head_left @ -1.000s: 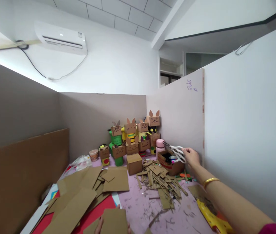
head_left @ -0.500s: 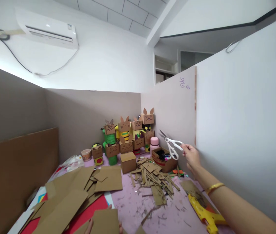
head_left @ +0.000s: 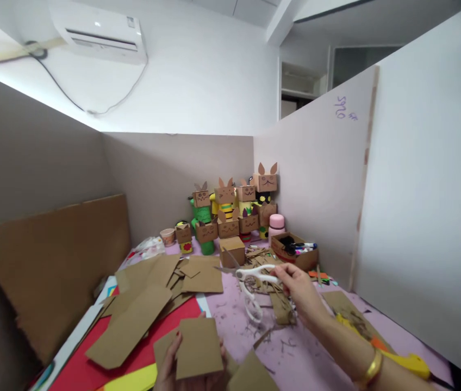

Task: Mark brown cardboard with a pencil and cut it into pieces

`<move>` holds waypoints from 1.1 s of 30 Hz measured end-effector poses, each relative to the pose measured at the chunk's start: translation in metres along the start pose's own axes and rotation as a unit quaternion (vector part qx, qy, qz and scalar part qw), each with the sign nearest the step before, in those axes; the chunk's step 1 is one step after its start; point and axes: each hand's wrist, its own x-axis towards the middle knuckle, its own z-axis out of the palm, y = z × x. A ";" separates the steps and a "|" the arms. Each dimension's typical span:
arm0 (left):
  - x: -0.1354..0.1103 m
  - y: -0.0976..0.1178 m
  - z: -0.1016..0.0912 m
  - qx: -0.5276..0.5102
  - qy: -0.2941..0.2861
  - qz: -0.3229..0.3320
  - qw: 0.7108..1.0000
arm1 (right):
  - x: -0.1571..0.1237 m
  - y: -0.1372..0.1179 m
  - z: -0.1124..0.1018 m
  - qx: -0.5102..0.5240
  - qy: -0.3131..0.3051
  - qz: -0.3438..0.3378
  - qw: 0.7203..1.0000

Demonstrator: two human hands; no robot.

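Observation:
White-handled scissors (head_left: 250,277) hang from my right hand (head_left: 296,285), whose fingers pinch one handle loop. Their blades are spread apart and point left over the table. At the bottom middle, my left hand (head_left: 170,358) grips a square piece of cardboard (head_left: 200,347), with the thumb on its face and fingertips showing at its right edge. Another cardboard piece sits behind that square. Below my right forearm lies a yellow glue gun (head_left: 407,364), partly covered by the arm.
Cardboard sheets (head_left: 136,326) lie over red paper on the left. Cardboard animal figures (head_left: 228,225) stand at the back beside a pink bottle (head_left: 276,225). Near them are a plain cardboard box (head_left: 232,252), scraps and a box of markers (head_left: 296,252). Grey partitions (head_left: 316,163) enclose the table.
My right hand has brought the scissors left and down, from beside the right partition to over the table. My left hand and its cardboard show more fully now. The view has tilted down.

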 end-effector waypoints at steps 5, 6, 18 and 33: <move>0.005 -0.001 -0.014 -0.002 -0.025 -0.013 1.000 | -0.047 0.020 0.030 -0.078 -0.109 -0.036 0.990; 0.006 -0.002 -0.016 -0.005 -0.029 -0.011 1.000 | -0.054 0.025 0.033 -0.092 -0.133 -0.044 0.986; 0.007 -0.010 -0.015 -0.035 -0.022 -0.011 0.999 | -0.058 0.040 0.045 -0.291 -0.295 -0.110 0.903; -0.006 -0.025 0.002 0.065 0.098 0.088 0.989 | -0.057 0.043 0.023 0.009 -0.177 0.032 0.984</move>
